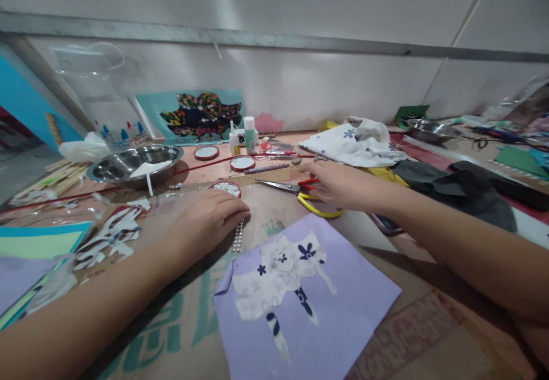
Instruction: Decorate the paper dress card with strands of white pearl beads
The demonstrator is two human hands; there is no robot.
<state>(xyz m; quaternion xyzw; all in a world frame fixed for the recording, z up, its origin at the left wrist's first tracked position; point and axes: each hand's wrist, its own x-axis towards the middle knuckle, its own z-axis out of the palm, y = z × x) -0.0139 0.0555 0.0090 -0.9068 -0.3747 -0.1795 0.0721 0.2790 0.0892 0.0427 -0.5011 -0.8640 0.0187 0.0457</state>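
My left hand (210, 211) is closed at the left of centre, its fingertips on a strip of pearl beads (238, 237) that hangs out below them. My right hand (326, 177) curls over the red and yellow handles of the scissors (278, 186), whose blades point left, slightly apart; its far fingers are partly hidden. Nearer to me lies a purple sheet (355, 306), its left corner folded. Glued on it are white fabric pieces (261, 288) with dark blue flowers and a small cluster of beads. Just behind my left hand sits a round red-rimmed lid (226, 188) holding small white bits.
Behind are a metal bowl (132, 166), a glue stick (249, 131), a small glue bottle (234, 140), a pencil (268, 168) and white floral cloth (351, 143). Fabric scraps (111, 237) and coloured paper (38, 237) lie left. Dark cloth (450, 194) lies right.
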